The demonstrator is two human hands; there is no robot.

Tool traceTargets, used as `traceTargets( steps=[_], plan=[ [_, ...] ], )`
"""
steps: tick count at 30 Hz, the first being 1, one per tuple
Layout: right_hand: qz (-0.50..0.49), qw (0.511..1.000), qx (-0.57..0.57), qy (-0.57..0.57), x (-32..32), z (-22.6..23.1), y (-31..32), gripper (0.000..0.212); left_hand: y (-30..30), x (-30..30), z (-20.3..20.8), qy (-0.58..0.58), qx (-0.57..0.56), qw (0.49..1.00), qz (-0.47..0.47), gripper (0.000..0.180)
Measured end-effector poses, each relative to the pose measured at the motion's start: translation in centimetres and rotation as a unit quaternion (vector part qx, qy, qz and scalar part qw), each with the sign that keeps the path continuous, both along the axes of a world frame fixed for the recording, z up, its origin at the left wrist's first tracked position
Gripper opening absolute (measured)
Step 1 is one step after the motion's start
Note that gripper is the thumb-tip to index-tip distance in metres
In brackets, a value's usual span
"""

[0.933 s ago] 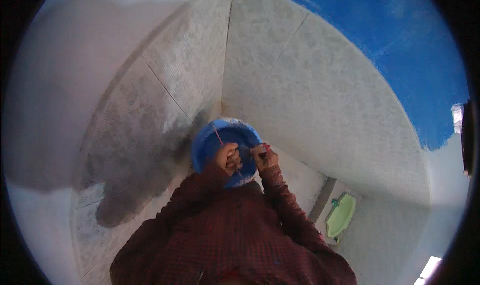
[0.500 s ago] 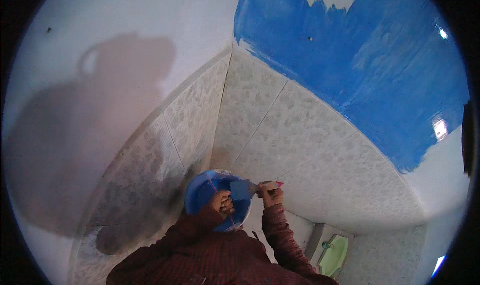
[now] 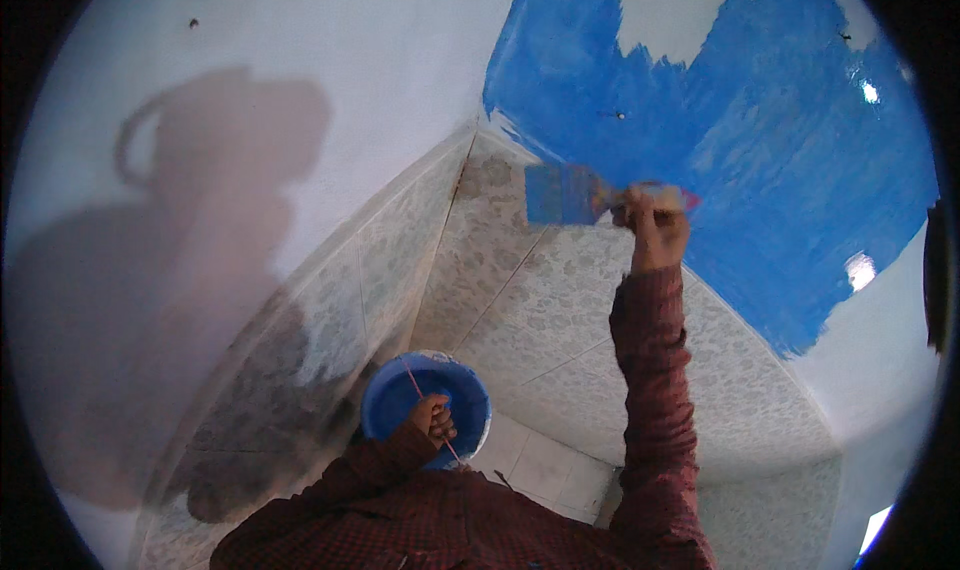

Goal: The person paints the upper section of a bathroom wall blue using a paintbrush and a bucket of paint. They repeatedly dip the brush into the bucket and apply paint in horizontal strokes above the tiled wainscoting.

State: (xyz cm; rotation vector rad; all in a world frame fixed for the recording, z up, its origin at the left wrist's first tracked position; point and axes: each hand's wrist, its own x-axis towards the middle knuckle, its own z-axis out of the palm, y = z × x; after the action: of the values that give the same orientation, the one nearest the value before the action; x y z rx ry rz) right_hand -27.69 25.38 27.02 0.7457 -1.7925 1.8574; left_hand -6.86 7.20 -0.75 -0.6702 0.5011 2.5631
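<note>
Your right hand (image 3: 657,232), right of centre in the upper half of the frame, is closed around the handle of a wide paintbrush (image 3: 565,195), its blue-coated bristles pointing left in front of the patterned tiles (image 3: 500,270), near the lower edge of the blue-painted area (image 3: 770,140); contact with the wall cannot be told. Your left hand (image 3: 435,420), below centre, is curled into a fist on the thin cord handle (image 3: 411,378) of a blue bucket (image 3: 378,402), which hangs open-topped, with blue inside.
</note>
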Motion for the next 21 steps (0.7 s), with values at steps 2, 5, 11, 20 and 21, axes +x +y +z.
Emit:
traceTargets(
  steps=[2,5,11,20,21],
  plan=[
    [-0.018,0.999,0.03,0.015,-2.4,2.4,-1.4,0.017,0.0,0.1,0.1,-0.002,-0.002,1.0,0.001,0.034],
    [-0.011,0.994,0.099,0.042,-4.8,5.0,-3.0,0.016,0.1,0.0,0.1,0.0,-0.003,1.0,0.001,0.036],
    [-0.018,0.975,0.202,0.087,-7.6,7.8,-6.1,0.021,0.4,-0.1,-0.1,-0.036,0.002,0.999,0.015,0.034],
    [-0.103,0.903,0.363,0.207,-8.1,8.8,-8.9,0.034,0.5,-0.2,-1.2,-0.014,0.008,1.0,0.008,0.033],
    [-0.088,0.905,0.371,0.189,-8.0,8.8,-9.1,0.034,0.5,-0.2,-1.3,-0.007,0.013,1.0,0.007,0.033]
  ],
)
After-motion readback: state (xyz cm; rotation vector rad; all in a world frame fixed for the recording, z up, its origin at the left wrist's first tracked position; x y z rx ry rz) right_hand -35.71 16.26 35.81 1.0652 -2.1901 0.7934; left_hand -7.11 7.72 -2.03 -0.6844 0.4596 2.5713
